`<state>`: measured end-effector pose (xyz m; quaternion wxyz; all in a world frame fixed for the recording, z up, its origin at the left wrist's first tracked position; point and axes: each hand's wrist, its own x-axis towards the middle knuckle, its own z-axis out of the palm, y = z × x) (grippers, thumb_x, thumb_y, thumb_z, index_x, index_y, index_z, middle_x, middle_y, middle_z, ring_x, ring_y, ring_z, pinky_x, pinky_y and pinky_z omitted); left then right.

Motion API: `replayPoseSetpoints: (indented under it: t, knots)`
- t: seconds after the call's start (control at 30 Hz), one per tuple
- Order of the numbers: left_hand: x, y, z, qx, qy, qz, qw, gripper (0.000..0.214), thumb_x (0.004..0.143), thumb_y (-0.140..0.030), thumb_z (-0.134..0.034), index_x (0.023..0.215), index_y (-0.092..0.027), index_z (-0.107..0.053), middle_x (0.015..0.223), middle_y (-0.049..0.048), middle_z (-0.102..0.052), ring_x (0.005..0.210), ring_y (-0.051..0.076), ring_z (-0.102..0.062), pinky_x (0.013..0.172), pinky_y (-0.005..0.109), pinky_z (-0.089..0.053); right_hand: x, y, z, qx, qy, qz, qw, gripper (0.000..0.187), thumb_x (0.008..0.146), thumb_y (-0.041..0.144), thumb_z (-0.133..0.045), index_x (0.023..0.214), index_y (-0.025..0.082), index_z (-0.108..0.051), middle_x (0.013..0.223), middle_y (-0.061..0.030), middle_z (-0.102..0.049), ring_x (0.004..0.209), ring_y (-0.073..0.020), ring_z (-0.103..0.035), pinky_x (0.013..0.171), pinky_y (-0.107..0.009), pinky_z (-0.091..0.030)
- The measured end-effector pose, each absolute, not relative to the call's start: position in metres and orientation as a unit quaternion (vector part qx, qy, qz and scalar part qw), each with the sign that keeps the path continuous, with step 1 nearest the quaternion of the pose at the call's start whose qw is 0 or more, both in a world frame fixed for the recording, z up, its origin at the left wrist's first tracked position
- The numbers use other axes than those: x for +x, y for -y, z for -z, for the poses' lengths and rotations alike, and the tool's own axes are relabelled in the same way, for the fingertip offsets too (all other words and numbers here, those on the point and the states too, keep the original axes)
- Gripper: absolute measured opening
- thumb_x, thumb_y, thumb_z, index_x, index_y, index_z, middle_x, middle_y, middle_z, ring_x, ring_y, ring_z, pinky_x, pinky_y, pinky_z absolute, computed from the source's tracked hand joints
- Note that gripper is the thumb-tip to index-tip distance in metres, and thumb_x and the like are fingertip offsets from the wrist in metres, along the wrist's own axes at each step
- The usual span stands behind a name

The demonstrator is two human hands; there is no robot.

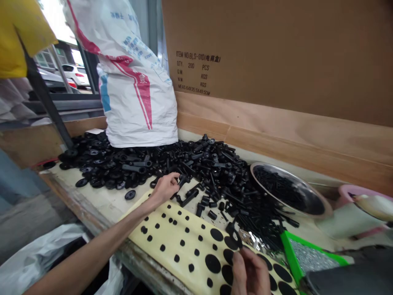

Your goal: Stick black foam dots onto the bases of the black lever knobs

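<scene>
My left hand (166,187) reaches forward over the bench, its fingers pinched on a small black plastic part (183,179) at the near edge of a big heap of black parts (172,164). My right hand (250,272) is low in the picture, fingers curled over a cream board with black holes (184,241). It holds a thin black ring-like piece (236,237) at its fingertips. The board lies flat along the bench's front edge under both hands.
A white woven sack (132,82) stands on the heap at the back. A steel bowl of black screws (285,192) sits to the right, a green tray of small metal bits (310,258) nearer me. Cardboard (276,53) walls the back. A pink basin (362,196) is far right.
</scene>
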<state>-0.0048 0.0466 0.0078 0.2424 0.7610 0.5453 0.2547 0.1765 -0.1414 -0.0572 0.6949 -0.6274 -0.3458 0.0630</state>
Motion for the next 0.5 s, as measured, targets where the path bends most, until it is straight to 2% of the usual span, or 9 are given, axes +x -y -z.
replayPoseSetpoints:
  t: [0.1, 0.13, 0.2, 0.27, 0.37, 0.43, 0.5]
  knots:
    - [-0.003, 0.006, -0.026, 0.822, -0.431, -0.273, 0.252, 0.046, 0.082, -0.012, -0.051, 0.126, -0.022, -0.058, 0.094, 0.0037, -0.066, 0.091, 0.019, -0.06, 0.085, 0.029, -0.046, 0.167, 0.139, 0.043, -0.589, 0.303, -0.2, 0.722, 0.057, 0.082, 0.043, -0.064, 0.129, 0.021, -0.042, 0.106, -0.0079, -0.057, 0.084, -0.0191, -0.057, 0.07, -0.031, -0.046]
    - [-0.002, 0.025, -0.031, 0.867, -0.341, -0.271, 0.241, 0.044, 0.083, -0.012, -0.048, 0.124, -0.021, -0.06, 0.094, 0.0061, -0.066, 0.092, 0.021, -0.059, 0.085, 0.031, -0.046, 0.163, 0.138, 0.036, -0.569, 0.302, -0.253, 0.722, 0.065, 0.082, 0.046, -0.062, 0.136, 0.023, -0.035, 0.109, -0.0083, -0.058, 0.084, -0.0189, -0.058, 0.067, -0.031, -0.047]
    - [0.001, 0.056, -0.034, 0.915, -0.206, -0.241, 0.25, 0.042, 0.087, -0.012, -0.043, 0.123, -0.024, -0.063, 0.092, 0.0078, -0.067, 0.089, 0.022, -0.058, 0.084, 0.033, -0.045, 0.158, 0.138, 0.023, -0.535, 0.326, -0.33, 0.706, 0.071, 0.08, 0.046, -0.064, 0.14, 0.024, -0.031, 0.102, -0.0052, -0.062, 0.081, -0.018, -0.06, 0.068, -0.031, -0.049]
    - [0.004, 0.076, -0.029, 0.904, -0.18, -0.26, 0.287, 0.039, 0.088, -0.014, -0.045, 0.119, -0.028, -0.065, 0.093, 0.0072, -0.068, 0.089, 0.023, -0.058, 0.085, 0.034, -0.046, 0.157, 0.139, 0.013, -0.52, 0.346, -0.356, 0.695, 0.071, 0.08, 0.044, -0.065, 0.139, 0.021, -0.032, 0.086, -0.0005, -0.064, 0.075, -0.0169, -0.06, 0.07, -0.03, -0.049]
    - [0.011, 0.093, -0.009, 0.749, -0.359, -0.403, 0.383, 0.029, 0.08, -0.029, -0.065, 0.108, -0.031, -0.069, 0.095, 0.0059, -0.069, 0.095, 0.027, -0.06, 0.086, 0.035, -0.047, 0.156, 0.145, 0.009, -0.54, 0.345, -0.307, 0.703, 0.067, 0.085, 0.041, -0.061, 0.14, 0.02, -0.03, 0.081, 0.001, -0.064, 0.073, -0.0163, -0.061, 0.067, -0.029, -0.05]
    - [0.018, 0.102, 0.004, 0.564, -0.463, -0.447, 0.518, 0.039, 0.071, -0.042, -0.074, 0.107, -0.027, -0.069, 0.096, 0.0076, -0.07, 0.094, 0.029, -0.062, 0.08, 0.036, -0.051, 0.153, 0.151, 0.013, -0.569, 0.361, -0.219, 0.706, 0.064, 0.087, 0.038, -0.06, 0.141, 0.021, -0.03, 0.089, -0.0015, -0.066, 0.082, -0.0173, -0.063, 0.072, -0.03, -0.051]
    - [0.026, 0.114, 0.012, 0.388, -0.451, -0.415, 0.688, 0.053, 0.066, -0.049, -0.077, 0.111, -0.023, -0.066, 0.095, 0.0093, -0.071, 0.086, 0.029, -0.066, 0.069, 0.036, -0.054, 0.143, 0.158, 0.021, -0.585, 0.416, -0.116, 0.687, 0.061, 0.087, 0.033, -0.06, 0.141, 0.024, -0.034, 0.096, -0.0037, -0.067, 0.091, -0.0192, -0.065, 0.08, -0.033, -0.052]
